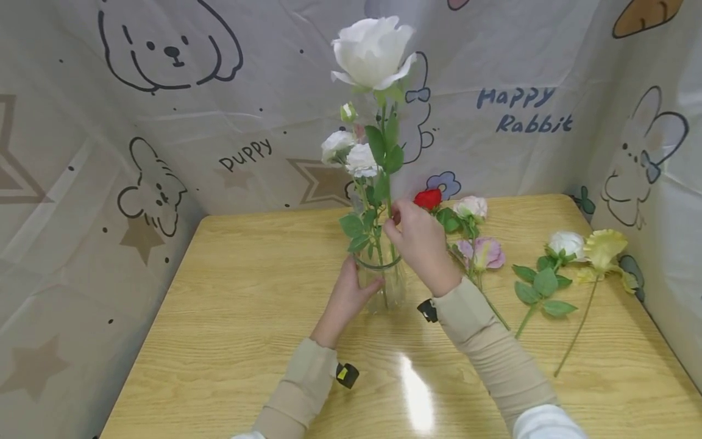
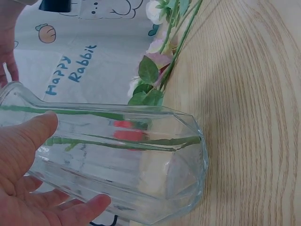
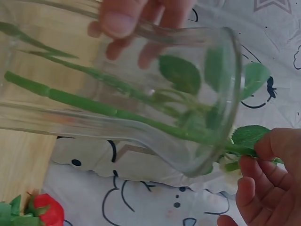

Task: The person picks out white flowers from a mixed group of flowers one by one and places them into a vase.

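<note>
A clear glass vase (image 1: 396, 291) stands on the wooden table, faceted toward its base in the left wrist view. My left hand (image 1: 347, 291) grips its side, thumb on one face and fingers round the other. Above the rim, my right hand (image 1: 421, 241) pinches the green stem (image 3: 117, 113) of a tall, large white rose (image 1: 373, 55). That stem runs down inside the glass. A spray of smaller white flowers (image 1: 362, 160) with a bud (image 1: 348, 112) also stands in the vase, its leaves (image 1: 352, 225) over the rim.
Right of the vase lie a red rose (image 1: 428, 199), a pale pink flower (image 1: 470, 207) and a purple flower (image 1: 488, 253). Farther right are a white rose (image 1: 567, 244) and a yellow flower (image 1: 603, 250). A printed cloth (image 1: 247, 116) hangs round the table (image 1: 236, 305).
</note>
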### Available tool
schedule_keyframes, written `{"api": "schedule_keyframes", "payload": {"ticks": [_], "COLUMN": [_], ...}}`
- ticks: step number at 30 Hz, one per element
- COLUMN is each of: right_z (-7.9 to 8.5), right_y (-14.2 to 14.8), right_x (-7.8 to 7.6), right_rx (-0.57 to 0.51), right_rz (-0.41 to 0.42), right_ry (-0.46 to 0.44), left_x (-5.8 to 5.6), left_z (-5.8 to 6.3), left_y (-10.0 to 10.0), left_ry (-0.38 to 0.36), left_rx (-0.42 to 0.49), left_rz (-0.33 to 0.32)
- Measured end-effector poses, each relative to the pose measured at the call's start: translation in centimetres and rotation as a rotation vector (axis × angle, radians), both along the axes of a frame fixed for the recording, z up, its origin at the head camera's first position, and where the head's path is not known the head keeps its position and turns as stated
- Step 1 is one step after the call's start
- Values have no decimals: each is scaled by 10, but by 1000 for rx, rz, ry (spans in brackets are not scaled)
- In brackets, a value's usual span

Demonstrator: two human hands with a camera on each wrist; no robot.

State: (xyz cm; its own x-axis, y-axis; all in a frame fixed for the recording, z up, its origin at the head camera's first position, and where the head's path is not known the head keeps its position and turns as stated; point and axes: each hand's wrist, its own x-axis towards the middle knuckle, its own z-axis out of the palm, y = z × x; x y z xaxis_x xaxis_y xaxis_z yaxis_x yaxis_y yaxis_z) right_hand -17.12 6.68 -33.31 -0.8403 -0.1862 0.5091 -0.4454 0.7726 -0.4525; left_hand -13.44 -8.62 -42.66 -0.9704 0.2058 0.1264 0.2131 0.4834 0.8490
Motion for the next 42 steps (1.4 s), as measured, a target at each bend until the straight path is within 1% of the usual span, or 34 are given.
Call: {"api": "schedule_keyframes", "payload": {"ticks": [2, 5, 10, 14, 20, 26, 32, 37, 42], "right_z": [-6, -11, -17, -19, -21, -21, -24, -27, -30], "right_y": [0, 1, 1, 3, 8, 18, 29, 40, 52], "right_x": [-1, -1, -1, -1, -1, -2, -5, -6, -6], "right_rx": [36, 59, 39, 17, -6, -11, -45, -51, -54], "right_rz": [-21, -34, -25, -40, -81, -114, -133, -167, -178], "right_ry": [37, 76, 85, 89, 45, 8, 3, -43, -70], "left_x": [0, -1, -1, 0, 2, 2, 1, 2, 1], "left_z": [0, 0, 0, 1, 1, 2, 1, 1, 1], "left_y": [1, 1, 1, 1, 1, 2, 1, 2, 2], "left_ry": [-11, -19, -11, -14, -45, -14, -8, -17, -6], "left_rx": [2, 5, 19, 16, -33, -4, -4, -1, -15], "left_rz": [5, 13, 15, 17, 38, 25, 14, 18, 7]}}
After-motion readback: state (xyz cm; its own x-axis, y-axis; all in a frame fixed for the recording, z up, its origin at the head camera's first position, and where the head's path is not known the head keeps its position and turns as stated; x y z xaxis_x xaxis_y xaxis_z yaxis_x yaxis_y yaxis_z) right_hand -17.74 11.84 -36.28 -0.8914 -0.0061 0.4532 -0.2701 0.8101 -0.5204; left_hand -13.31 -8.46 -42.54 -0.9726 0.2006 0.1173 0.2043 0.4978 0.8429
